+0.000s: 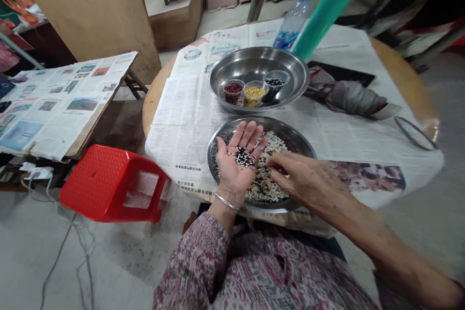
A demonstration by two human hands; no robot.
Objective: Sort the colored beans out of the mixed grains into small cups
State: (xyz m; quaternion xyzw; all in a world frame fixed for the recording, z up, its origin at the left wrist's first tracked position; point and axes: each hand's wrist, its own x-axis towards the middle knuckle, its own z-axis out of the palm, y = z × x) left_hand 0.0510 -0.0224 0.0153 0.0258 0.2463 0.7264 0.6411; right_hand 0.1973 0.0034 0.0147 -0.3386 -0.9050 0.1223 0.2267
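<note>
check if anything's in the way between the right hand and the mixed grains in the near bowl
Nothing visible stands between the right hand and the mixed grains by its fingertips. The left hand, palm up, is over the left part of the near bowl and hides what lies under it.

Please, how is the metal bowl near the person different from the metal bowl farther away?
The near bowl holds loose mixed grains; the far bowl holds three small cups. The left hand and right hand are over the near bowl; neither is over the far bowl. Both are round, shiny metal, on newspaper.
</note>
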